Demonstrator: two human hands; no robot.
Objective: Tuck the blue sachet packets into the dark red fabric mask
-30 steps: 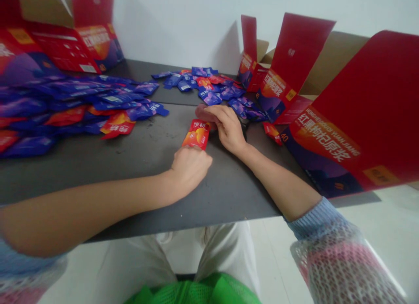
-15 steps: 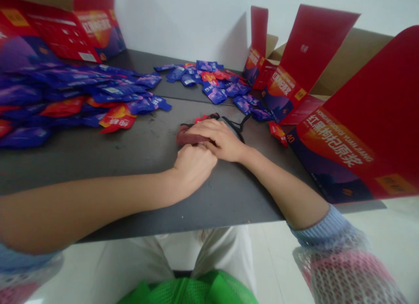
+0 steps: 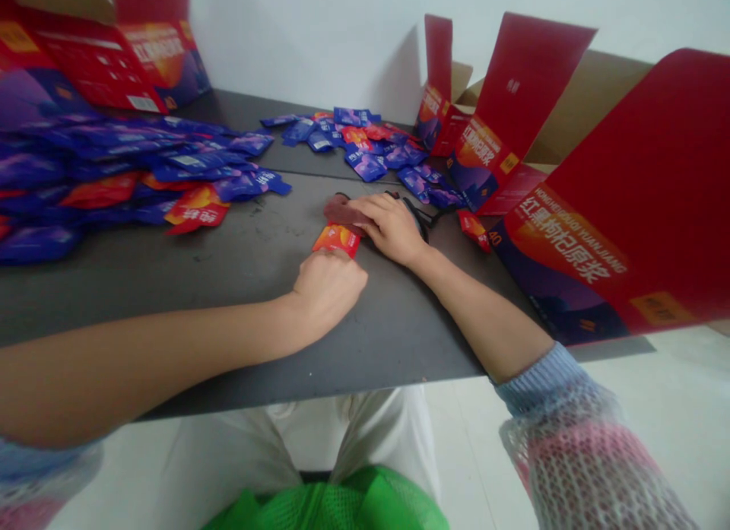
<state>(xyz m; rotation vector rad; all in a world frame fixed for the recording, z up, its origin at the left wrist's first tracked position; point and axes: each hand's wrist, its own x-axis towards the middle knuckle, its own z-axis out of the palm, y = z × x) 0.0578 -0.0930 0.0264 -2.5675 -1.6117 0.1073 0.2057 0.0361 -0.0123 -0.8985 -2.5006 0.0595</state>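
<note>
My left hand [image 3: 331, 287] is closed on the near end of a red and orange sachet [image 3: 338, 239], which lies low over the grey table. Just beyond it, my right hand [image 3: 393, 224] grips a brown cloth [image 3: 343, 211] that reaches the sachet's far edge. A dark object with a black strap [image 3: 436, 213] shows partly behind my right hand; its kind is hidden. One red sachet [image 3: 473, 230] lies alone to the right of my hands.
A heap of blue and red sachets [image 3: 131, 161] covers the table's left side. A smaller pile [image 3: 368, 138] lies at the back. Open red cartons [image 3: 616, 241] stand along the right, another carton [image 3: 165, 58] at the back left. The table's near edge [image 3: 311, 399] runs before my legs.
My right hand and the cloth have drawn back off the sachet, away from my left hand, leaving its red and orange face in sight. My left hand has barely moved.
</note>
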